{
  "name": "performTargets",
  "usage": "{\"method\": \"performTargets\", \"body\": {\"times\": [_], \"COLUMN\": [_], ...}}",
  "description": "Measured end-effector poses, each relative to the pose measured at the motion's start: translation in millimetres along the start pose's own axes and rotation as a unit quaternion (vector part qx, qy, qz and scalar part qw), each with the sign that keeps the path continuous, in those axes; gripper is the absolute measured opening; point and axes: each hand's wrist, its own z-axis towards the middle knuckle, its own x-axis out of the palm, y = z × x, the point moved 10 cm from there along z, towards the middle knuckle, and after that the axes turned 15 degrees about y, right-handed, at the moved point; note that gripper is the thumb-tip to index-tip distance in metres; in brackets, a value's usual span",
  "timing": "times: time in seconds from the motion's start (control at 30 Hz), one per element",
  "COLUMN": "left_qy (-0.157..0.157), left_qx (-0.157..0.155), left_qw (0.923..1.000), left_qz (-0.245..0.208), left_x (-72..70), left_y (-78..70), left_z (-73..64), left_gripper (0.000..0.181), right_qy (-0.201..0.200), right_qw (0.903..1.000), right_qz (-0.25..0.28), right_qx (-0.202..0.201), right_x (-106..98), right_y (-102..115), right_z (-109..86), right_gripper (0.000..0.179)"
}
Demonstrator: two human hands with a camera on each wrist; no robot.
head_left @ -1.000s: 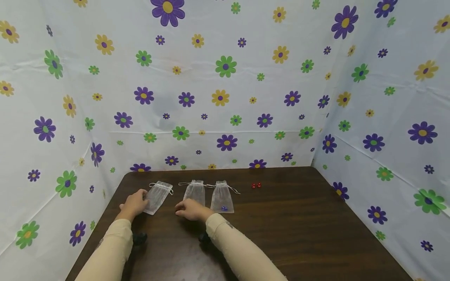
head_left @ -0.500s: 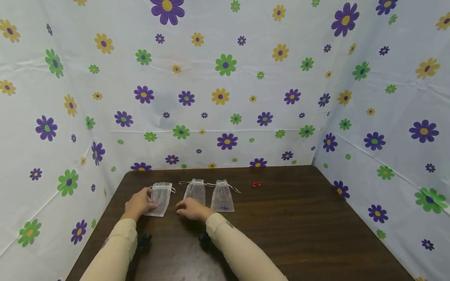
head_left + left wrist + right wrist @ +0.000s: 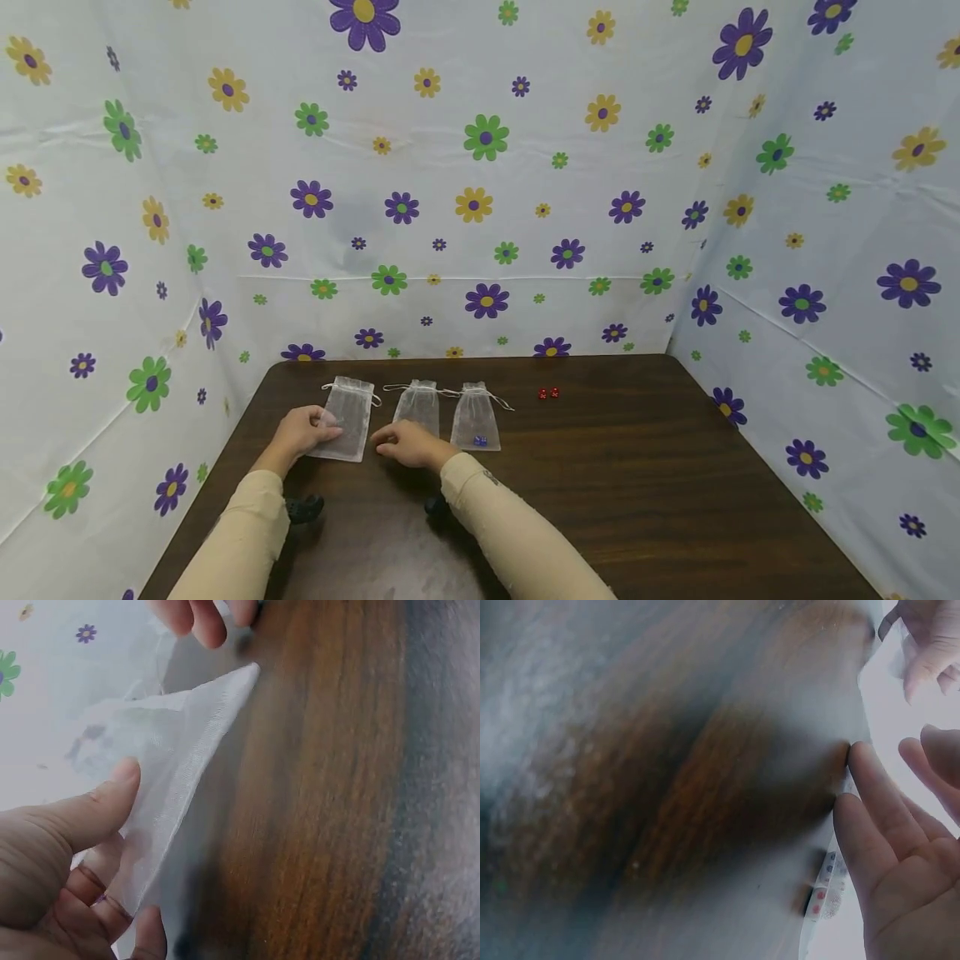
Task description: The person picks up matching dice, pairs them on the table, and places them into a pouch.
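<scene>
My left hand [image 3: 303,431] pinches a sheer white drawstring bag [image 3: 351,419] between thumb and fingers, near its lower left side. In the left wrist view the bag's bottom edge slants up off the table, with the fingers showing through the mesh. My right hand [image 3: 411,444] rests by the lower end of a second sheer bag [image 3: 417,406], its fingers loosely bent and holding nothing. That hand hides the bag's bottom. In the right wrist view, white dice [image 3: 819,900] with coloured pips lie beside the right hand, seemingly inside a bag.
A third drawstring bag [image 3: 471,417] lies to the right with blue dice [image 3: 480,440] inside. Two red dice [image 3: 548,392] sit farther right on the brown wooden table [image 3: 637,467]. Flowered white cloth [image 3: 480,208] hangs around the back and sides.
My left hand has shifted from the left bag's edge onto its lower part, thumb now over the mesh. The bag has turned more upright and moved slightly right. The right hand has hardly moved.
</scene>
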Motion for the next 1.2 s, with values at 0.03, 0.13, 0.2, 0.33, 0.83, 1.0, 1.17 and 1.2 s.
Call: {"method": "performTargets", "body": {"times": [0.03,0.13,0.2,0.33,0.83,1.0,1.17,1.2], "left_qy": [0.001,0.008,0.015,0.026,0.014,-0.007,-0.016,-0.014], "left_qx": [0.004,0.021,0.030,0.047,0.112,0.111,0.108,0.109], "left_qw": [0.9999,0.9994,0.9989,0.9981,0.9934,0.9937,0.9934,0.9930], "left_qz": [-0.011,-0.027,-0.032,-0.030,-0.020,-0.006,0.035,0.041], "left_x": [0.3,1.9,3.0,5.2,-7.4,-12.5,-13.6,-13.4], "left_y": [-0.6,-3.5,-4.1,-7.1,-15.8,-16.5,-14.5,-13.9], "left_z": [-1.1,-3.4,-3.6,-2.9,-6.3,-8.4,-11.9,-12.9], "left_gripper": [0.024,0.022,0.022,0.023,0.026,0.022,0.016,0.016], "right_qy": [-0.001,-0.012,-0.019,-0.031,-0.150,-0.165,-0.170,-0.168], "right_qw": [1.0000,0.9997,0.9992,0.9975,0.9792,0.9769,0.9760,0.9762], "right_qz": [0.001,0.004,0.005,0.040,0.118,0.118,0.122,0.125], "right_qx": [-0.002,-0.020,-0.034,-0.049,-0.070,-0.066,-0.060,-0.058], "right_x": [0,-1,-2,-4,-34,-36,-33,-31], "right_y": [0,2,4,8,15,14,10,9], "right_z": [1.0,5.0,7.1,8.4,-2.3,-5.9,-4.6,-3.8], "right_gripper": [0.027,0.028,0.029,0.030,0.025,0.013,0.008,0.010]}}
